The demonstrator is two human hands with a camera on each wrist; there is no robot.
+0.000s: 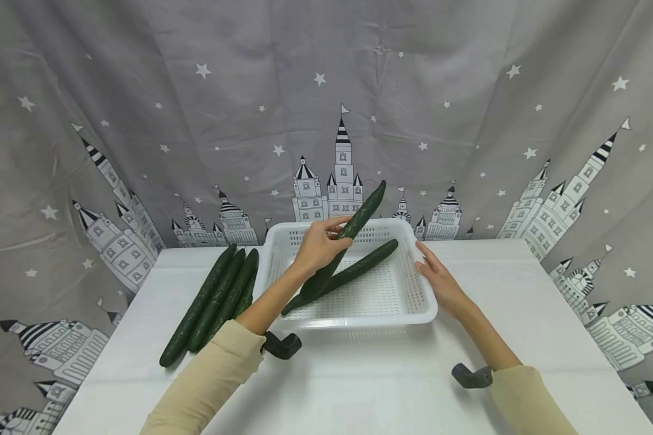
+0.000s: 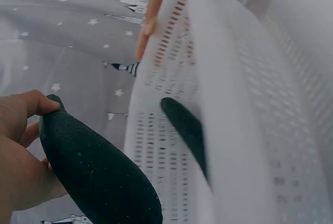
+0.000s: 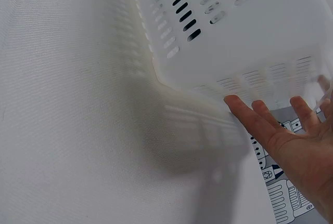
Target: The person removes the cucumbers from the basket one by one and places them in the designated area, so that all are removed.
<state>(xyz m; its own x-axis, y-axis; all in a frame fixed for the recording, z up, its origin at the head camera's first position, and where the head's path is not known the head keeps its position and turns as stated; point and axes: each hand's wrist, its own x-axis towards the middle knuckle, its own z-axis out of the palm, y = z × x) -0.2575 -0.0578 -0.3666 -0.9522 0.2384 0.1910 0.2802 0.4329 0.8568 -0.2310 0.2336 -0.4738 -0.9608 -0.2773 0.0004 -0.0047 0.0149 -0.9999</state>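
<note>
My left hand (image 1: 320, 246) grips a dark green cucumber (image 1: 362, 219) and holds it slanting over the white plastic basket (image 1: 348, 322). In the left wrist view the thumb and fingers curl round this cucumber (image 2: 99, 167), its thick end towards the camera. A second cucumber (image 1: 367, 263) lies across the inside of the basket, partly hidden behind the held one. At the basket's right side is my right hand (image 1: 441, 283), its fingertips at the outer wall. The right wrist view shows these fingers (image 3: 255, 120) spread and fairly straight beside the perforated wall.
Several more cucumbers (image 1: 209, 302) lie side by side on the white table (image 1: 359, 386) left of the basket, partly covered by the left arm. Behind the table hangs a grey curtain (image 1: 326, 109) with castles and stars. Each wrist carries a black mount (image 1: 470, 376).
</note>
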